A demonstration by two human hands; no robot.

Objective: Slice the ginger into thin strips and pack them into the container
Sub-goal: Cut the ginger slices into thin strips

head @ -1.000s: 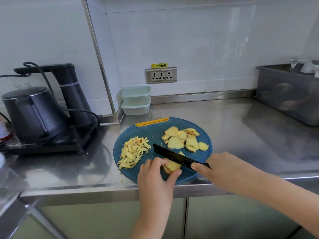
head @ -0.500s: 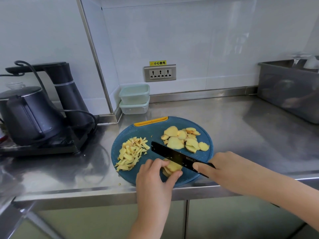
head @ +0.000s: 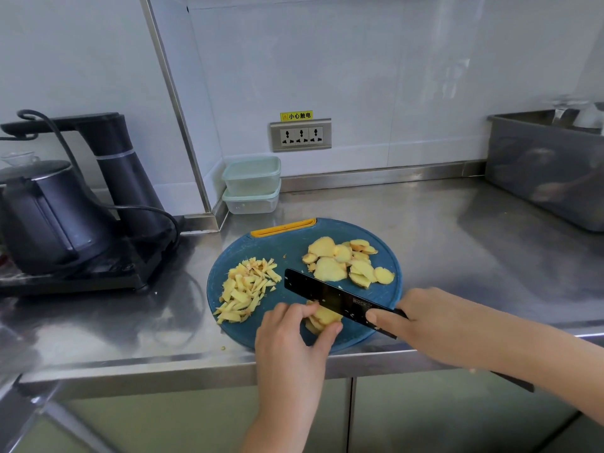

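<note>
Partway: left fingers (head: 292,311) pinch ginger stack (head: 323,318), right fingers (head: 376,317) grip knife (head: 327,294); strips pile (head: 248,291) left of them, uncut slices (head: 346,264) beyond, container (head: 251,174) apparently unpacked.

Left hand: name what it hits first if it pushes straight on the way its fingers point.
The left hand grips the ginger stack, so that comes first; just beyond it, probably the knife blade, depth unclear.
</note>
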